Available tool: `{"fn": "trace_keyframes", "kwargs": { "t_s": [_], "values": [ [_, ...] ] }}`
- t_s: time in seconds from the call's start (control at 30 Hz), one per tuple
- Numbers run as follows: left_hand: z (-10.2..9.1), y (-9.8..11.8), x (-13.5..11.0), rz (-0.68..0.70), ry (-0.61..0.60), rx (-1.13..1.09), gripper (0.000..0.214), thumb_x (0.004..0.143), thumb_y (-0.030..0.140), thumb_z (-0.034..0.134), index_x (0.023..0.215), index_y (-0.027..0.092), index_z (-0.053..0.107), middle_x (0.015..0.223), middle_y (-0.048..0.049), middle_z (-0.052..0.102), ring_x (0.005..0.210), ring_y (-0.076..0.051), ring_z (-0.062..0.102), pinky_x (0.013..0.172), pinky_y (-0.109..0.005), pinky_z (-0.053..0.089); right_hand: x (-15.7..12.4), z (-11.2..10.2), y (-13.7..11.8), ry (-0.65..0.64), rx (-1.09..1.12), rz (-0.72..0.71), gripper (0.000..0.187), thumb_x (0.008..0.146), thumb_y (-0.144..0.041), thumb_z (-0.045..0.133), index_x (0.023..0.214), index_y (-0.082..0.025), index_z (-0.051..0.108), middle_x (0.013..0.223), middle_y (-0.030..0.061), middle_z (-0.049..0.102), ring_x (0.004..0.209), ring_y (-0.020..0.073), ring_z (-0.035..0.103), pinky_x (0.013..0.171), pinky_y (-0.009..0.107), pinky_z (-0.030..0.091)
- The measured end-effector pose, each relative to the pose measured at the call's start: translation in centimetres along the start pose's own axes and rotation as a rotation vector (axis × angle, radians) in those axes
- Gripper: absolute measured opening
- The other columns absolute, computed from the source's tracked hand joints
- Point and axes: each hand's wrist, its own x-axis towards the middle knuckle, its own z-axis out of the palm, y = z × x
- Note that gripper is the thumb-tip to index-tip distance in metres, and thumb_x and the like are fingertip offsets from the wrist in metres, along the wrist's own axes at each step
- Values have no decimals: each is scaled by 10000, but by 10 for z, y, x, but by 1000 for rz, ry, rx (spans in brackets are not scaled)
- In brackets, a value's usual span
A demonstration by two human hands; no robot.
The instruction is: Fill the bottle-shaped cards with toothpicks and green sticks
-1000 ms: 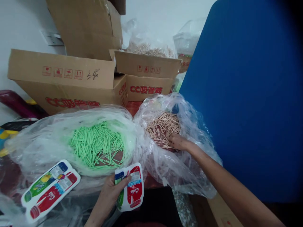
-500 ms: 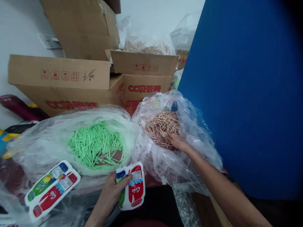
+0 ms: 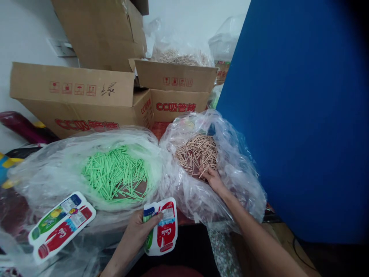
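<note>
My left hand [image 3: 141,229] is closed on a flat bottle-shaped packet [image 3: 166,227] printed "Cola" in red, thumb on its front. A matching packet with green and red halves [image 3: 62,227] lies to the left on clear plastic. My right hand [image 3: 212,178] reaches into an open plastic bag [image 3: 184,192] at the near edge of a heap of thin brown sticks [image 3: 198,152]. Its fingers are pinched around a few brown sticks, their tips partly hidden. Left of that bag, another clear bag [image 3: 57,161] holds thin green sticks [image 3: 115,173].
Open cardboard boxes [image 3: 77,105] with red lettering stand behind the bags. Another bag of brown sticks [image 3: 183,57] sits at the back. A tall blue panel [image 3: 300,123] blocks the right side. A dark red cylinder [image 3: 21,125] lies at the far left.
My right hand has drawn slightly left and toward me, its fingers closing on brown sticks. My left hand keeps the packet almost in place. The view has shifted slightly.
</note>
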Motion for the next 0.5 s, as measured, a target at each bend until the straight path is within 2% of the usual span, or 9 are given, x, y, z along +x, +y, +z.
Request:
{"fn": "trace_keyframes", "kwargs": {
  "t_s": [0.13, 0.23, 0.4, 0.5],
  "values": [
    [1, -1, 0, 4, -17, -2, 273, 678, 368, 772, 740, 115, 690, 667, -56, 746, 564, -200, 676, 545, -242, 510, 0, 3, 4, -11, -1, 18, 281, 796, -432, 499, 910, -195, 599, 861, 51, 706, 872, 217, 635, 839, 347, 479],
    [3, 1, -1, -15, -15, 1, 283, 659, 374, 784, 724, 115, 689, 664, -57, 746, 567, -201, 675, 549, -242, 508, 7, 1, 3, -2, -41, 46, 286, 808, -449, 490, 878, -205, 623, 827, 42, 705, 848, 224, 636, 781, 339, 494],
    [2, 1, -2, 13, 6, -17, 273, 651, 371, 789, 726, 129, 685, 654, -36, 742, 561, -190, 668, 545, -234, 506, 17, -5, -2, -7, -99, 72, 211, 755, -418, 564, 742, -210, 599, 749, 26, 684, 774, 214, 630, 725, 330, 496],
    [-2, -2, -3, 17, -28, -8, 269, 688, 380, 761, 737, 124, 693, 669, -47, 746, 564, -194, 669, 546, -238, 504, 13, -8, -7, -18, -60, 81, 220, 779, -427, 536, 770, -211, 576, 730, 40, 683, 729, 217, 639, 696, 345, 509]
  ]
}}
